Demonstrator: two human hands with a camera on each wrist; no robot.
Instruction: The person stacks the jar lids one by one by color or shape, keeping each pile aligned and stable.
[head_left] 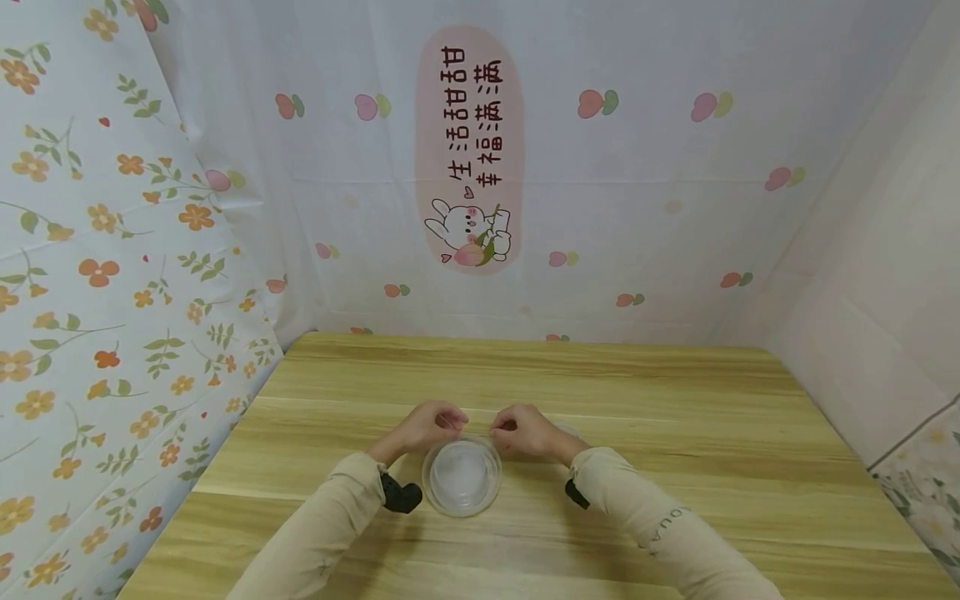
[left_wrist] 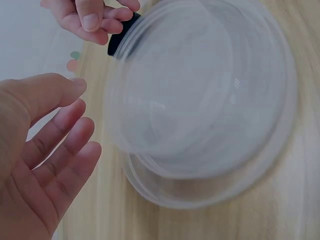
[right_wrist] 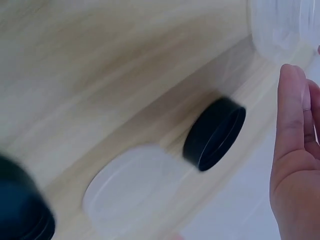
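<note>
Between the wrists, clear round plastic containers look stacked on the table. The left wrist view shows their rims offset from one another, with some blur. My left hand is just beyond them at the left; its fingers are loosely bent, apart from the plastic, holding nothing. My right hand is at their far right side. In the right wrist view its fingers are fairly straight, with nothing seen in them. Near that hand are a black ring-shaped piece and a translucent flat disc.
The wood-grain table extends to both sides. A white printed curtain hangs behind it, with a floral cloth at the left. A dark rounded shape is cut off at the right wrist view's lower left.
</note>
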